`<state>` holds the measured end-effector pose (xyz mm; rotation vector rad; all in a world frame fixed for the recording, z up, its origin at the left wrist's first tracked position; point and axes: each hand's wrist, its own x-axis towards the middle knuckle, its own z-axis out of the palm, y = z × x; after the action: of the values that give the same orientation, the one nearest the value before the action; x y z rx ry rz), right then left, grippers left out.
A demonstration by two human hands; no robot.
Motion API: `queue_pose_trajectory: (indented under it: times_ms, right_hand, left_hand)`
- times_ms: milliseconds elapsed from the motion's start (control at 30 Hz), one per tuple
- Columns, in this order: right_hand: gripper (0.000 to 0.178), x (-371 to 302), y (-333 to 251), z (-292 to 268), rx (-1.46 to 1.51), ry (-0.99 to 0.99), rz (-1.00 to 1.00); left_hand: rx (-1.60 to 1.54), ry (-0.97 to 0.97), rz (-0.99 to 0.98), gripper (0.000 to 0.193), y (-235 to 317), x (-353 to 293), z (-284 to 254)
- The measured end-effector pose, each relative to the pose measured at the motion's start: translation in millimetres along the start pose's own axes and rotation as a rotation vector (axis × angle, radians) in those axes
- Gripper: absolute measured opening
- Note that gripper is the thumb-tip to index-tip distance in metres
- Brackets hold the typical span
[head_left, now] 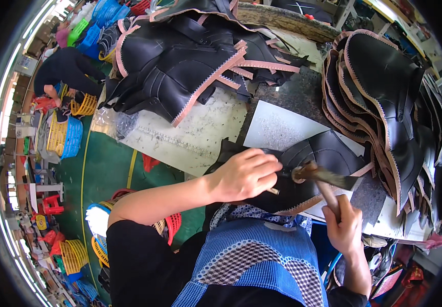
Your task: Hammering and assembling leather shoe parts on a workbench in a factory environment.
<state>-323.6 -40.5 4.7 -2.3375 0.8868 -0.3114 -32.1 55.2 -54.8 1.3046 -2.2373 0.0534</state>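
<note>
Black leather, cut into a curved, stitched panel (328,151), was laid at 3 o'clock on the pale, littered bench (172,146), partly over a flat white board (264,125). A wooden-handled hammer with a metal head (333,179) was held above it by the right hand (345,221) at 4 o'clock, its fingers wrapped around the handle. Near the centre, the left hand (246,176) was poised with its fingers curled inward; whether anything was gripped in them could not be told.

For clean hammering, it was judged, the round face was best brought down square, so that the leather would not be dented. Short, even taps seemed advisable, with the left fingers held clear of the strike.

Smooth, faintly glossy and softly bulging, the panel was marked by curved seam lines and bordered by pinkish edging towards 6 o'clock. Similar pink-edged pieces were gathered in a loose heap (152,51) at 11 o'clock and a layered stack (379,71) at 2 o'clock.
</note>
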Motion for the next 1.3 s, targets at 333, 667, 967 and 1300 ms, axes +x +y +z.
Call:
queue_pose_trajectory:
  times_ms: [333, 667, 967, 1300]
  right_hand:
    - [0.019, -1.2, 20.6, 9.4, -0.083, -0.098, -0.068]
    - [0.013, -19.6, 25.5, -12.7, 0.224, -0.237, 0.295]
    - [0.011, -30.1, 33.1, 1.3, 0.067, -0.115, 0.094]
    - [0.041, -20.6, -6.4, -46.9, 0.48, 0.162, -0.033]
  left_hand:
    - [-0.069, 0.211, -0.454, 0.023, 4.9, 49.4, -30.6]
    - [-1.008, 0.057, -0.775, 0.02, 12.7, 16.0, 20.3]
    - [-1.095, 0.057, -0.772, 0.02, 10.1, 14.7, 24.3]
    - [-0.147, 0.117, -0.396, 0.012, 34.1, 16.9, 26.4]
